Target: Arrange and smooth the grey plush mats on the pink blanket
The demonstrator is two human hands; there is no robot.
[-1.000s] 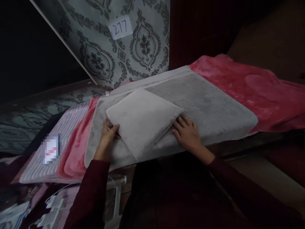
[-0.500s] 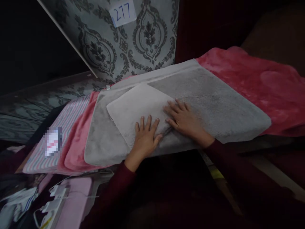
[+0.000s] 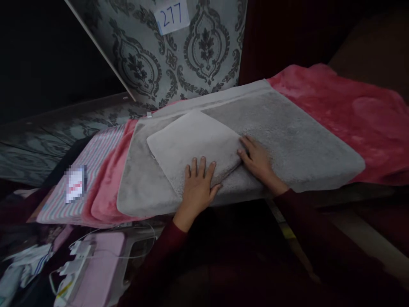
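Here, one folded cloth (image 3: 188,143) lies mid-frame on one grey blanket (image 3: 294,140); the left hand (image 3: 197,187) rests on the cloth's lower part, fingers spread wide; the right hand (image 3: 258,162) touches its right corner, fingers narrowly spaced.

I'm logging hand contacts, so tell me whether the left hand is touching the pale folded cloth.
Touching: the head view shows the left hand spread flat on the pale folded cloth, near its near corner.
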